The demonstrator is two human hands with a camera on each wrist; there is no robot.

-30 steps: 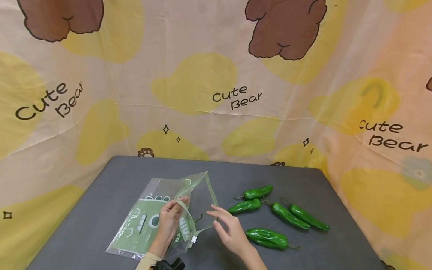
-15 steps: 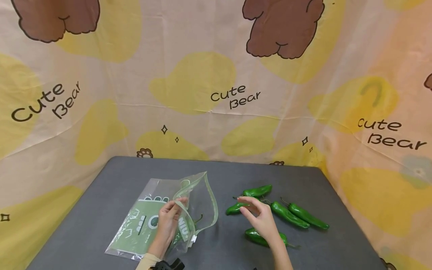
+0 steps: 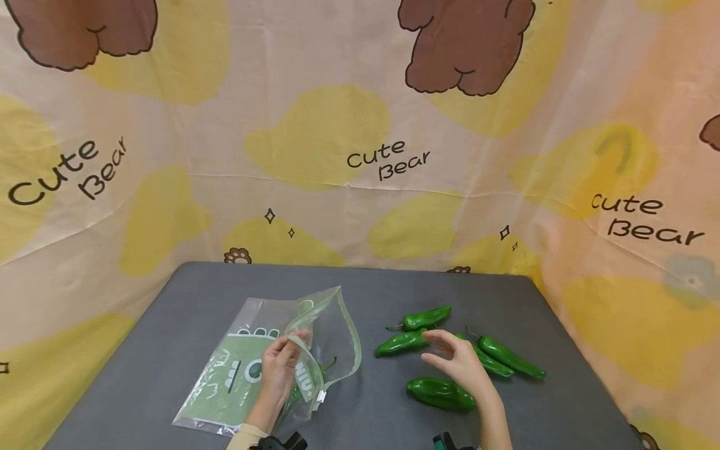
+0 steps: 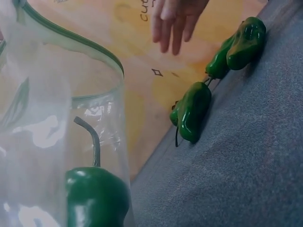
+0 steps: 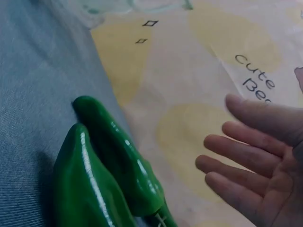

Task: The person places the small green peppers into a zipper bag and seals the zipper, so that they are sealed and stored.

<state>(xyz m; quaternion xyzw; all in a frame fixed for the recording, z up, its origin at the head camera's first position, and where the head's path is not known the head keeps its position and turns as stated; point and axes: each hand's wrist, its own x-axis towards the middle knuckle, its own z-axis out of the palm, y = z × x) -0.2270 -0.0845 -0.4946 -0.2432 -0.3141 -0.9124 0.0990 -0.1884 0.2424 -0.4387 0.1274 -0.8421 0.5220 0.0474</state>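
a printed cloth [image 3: 315,137] hangs behind a gray table [image 3: 202,290]. on the table lies a clear bag [image 3: 216,400], mouth agape. the left hand [image 3: 278,370] pinches its edge; the right hand [image 3: 464,365], wide, is above five green peppers [image 3: 440,395]; another pepper [image 4: 98,198] sits inside the bag.

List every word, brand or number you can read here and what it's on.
"Cute Bear": patterned cloth, three times in the head view.
"NIU": clear bag, perhaps part of a longer word.
The small print beside "NIU" is too small to read.
No readable numbers.
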